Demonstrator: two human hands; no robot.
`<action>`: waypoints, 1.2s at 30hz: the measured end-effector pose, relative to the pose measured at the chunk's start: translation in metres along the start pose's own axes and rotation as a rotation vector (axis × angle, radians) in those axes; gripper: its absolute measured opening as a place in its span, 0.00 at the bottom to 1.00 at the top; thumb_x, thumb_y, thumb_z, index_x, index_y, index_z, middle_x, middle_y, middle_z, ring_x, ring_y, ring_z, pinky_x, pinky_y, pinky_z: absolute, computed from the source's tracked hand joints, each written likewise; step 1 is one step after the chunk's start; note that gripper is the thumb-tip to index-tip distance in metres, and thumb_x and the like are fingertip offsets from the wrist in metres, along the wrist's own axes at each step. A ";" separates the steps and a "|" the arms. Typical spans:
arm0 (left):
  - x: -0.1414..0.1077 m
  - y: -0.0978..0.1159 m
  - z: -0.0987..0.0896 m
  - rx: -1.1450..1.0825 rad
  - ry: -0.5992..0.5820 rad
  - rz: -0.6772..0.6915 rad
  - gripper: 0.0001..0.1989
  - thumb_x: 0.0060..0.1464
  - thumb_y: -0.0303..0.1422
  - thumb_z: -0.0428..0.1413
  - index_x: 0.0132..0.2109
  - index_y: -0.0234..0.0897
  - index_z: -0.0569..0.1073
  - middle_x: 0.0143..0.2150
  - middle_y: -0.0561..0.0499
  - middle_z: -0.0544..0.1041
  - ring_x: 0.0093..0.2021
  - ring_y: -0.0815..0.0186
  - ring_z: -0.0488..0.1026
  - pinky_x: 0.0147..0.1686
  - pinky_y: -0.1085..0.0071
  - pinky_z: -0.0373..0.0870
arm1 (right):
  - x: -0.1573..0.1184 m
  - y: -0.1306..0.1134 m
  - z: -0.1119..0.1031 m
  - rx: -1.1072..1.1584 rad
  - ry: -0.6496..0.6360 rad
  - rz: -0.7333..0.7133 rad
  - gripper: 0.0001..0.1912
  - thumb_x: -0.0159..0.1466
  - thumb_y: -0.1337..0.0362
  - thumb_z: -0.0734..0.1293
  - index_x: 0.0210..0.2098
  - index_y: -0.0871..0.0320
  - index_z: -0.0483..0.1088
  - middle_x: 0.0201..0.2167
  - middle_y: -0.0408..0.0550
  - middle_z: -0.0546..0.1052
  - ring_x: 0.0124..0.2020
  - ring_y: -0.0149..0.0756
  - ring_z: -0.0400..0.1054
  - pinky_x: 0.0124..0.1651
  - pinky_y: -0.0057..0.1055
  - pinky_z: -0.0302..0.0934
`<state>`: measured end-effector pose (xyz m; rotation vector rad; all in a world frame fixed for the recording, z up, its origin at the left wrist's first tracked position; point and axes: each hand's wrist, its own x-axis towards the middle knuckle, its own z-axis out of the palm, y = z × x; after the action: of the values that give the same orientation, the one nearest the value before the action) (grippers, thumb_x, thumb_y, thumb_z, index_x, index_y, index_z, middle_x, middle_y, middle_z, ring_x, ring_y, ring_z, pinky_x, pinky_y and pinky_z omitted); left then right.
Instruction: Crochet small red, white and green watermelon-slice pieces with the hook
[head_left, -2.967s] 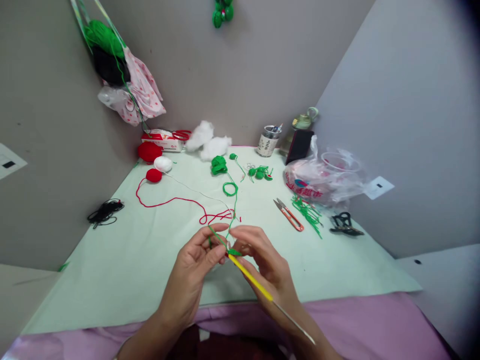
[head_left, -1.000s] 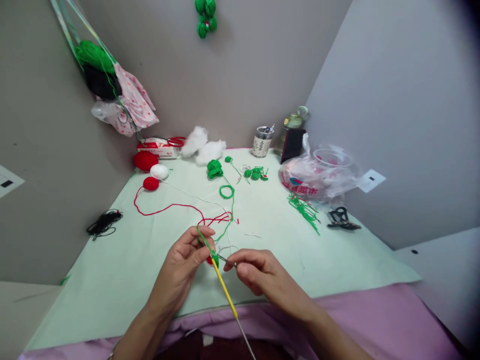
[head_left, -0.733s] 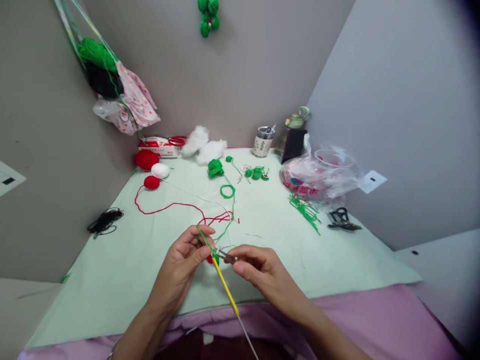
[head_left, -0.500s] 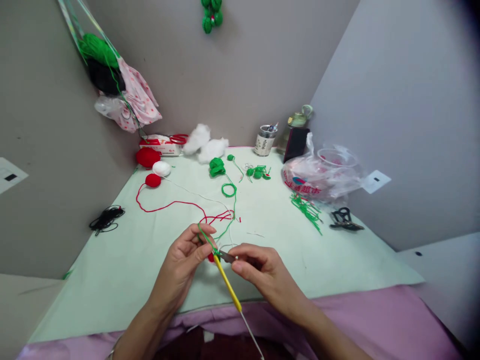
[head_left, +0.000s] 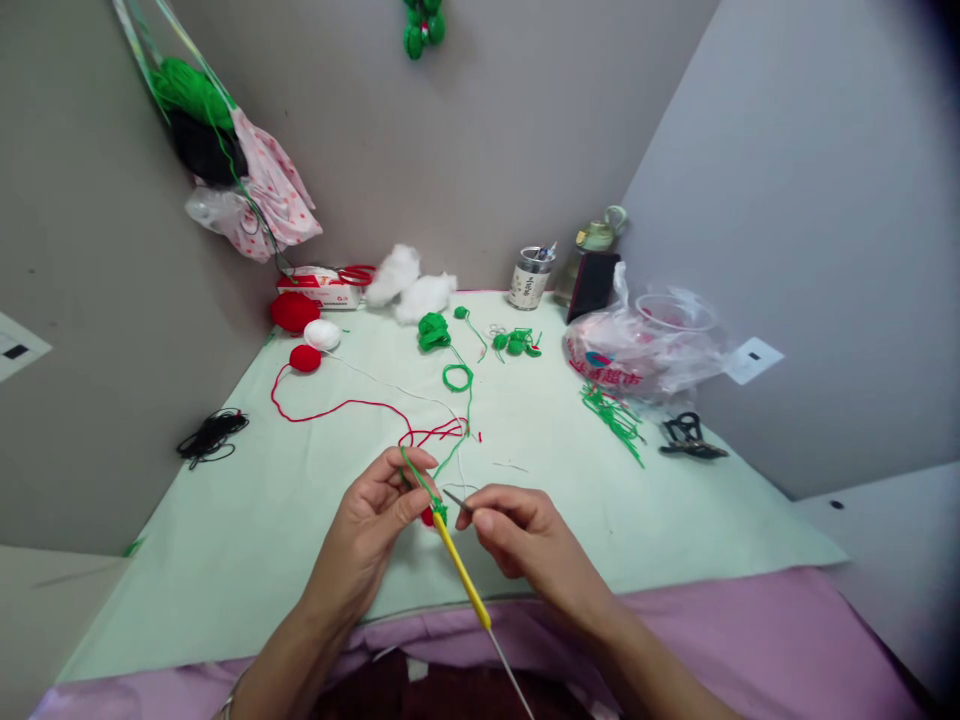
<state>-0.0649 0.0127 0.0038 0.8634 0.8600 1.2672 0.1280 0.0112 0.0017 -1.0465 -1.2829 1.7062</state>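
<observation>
My left hand pinches a small green crochet piece, with green yarn looped over its fingers. A crochet hook with a yellow handle sits in the piece, its metal shaft sloping down toward me. Just under the crochet piece shows a red bit, partly covered by the fingers. Between the thumb and fingers of my right hand is a small dark pointed metal tool. Its tip is close to the green piece, a small gap apart. The tool's other end is hidden in the hand.
Red yarn balls, a white ball and green yarn lie beyond my hands, their strands crossing the cloth. Black cord is at left. A plastic bag, cut green strands and a black clip are at right.
The dark tool has turned and drawn back slightly from the green piece, so its thin tip now shows. The crochet piece and hook have shifted a little to the right.
</observation>
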 end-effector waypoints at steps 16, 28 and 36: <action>-0.004 -0.007 0.003 0.334 -0.023 0.074 0.06 0.61 0.36 0.65 0.45 0.42 0.81 0.35 0.53 0.78 0.37 0.64 0.74 0.42 0.70 0.71 | 0.003 -0.016 0.009 -0.412 0.169 -0.362 0.05 0.66 0.62 0.71 0.36 0.55 0.72 0.30 0.41 0.73 0.26 0.29 0.59 0.31 0.29 0.54; -0.001 -0.009 0.002 0.118 0.061 0.013 0.10 0.56 0.37 0.70 0.44 0.40 0.82 0.33 0.53 0.76 0.34 0.65 0.69 0.38 0.71 0.66 | 0.008 -0.016 -0.002 -0.039 0.149 -0.079 0.15 0.62 0.52 0.74 0.37 0.55 0.70 0.27 0.37 0.68 0.22 0.25 0.50 0.25 0.27 0.47; 0.000 0.003 0.010 -0.035 0.116 -0.045 0.16 0.48 0.38 0.75 0.42 0.38 0.83 0.32 0.53 0.75 0.33 0.67 0.66 0.35 0.74 0.64 | -0.008 -0.007 -0.015 -0.272 0.035 -0.190 0.22 0.73 0.45 0.63 0.38 0.57 0.75 0.25 0.41 0.69 0.28 0.30 0.59 0.33 0.29 0.54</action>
<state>-0.0568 0.0123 0.0109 0.7442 0.9417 1.2993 0.1460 0.0108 0.0078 -1.0640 -1.5700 1.3924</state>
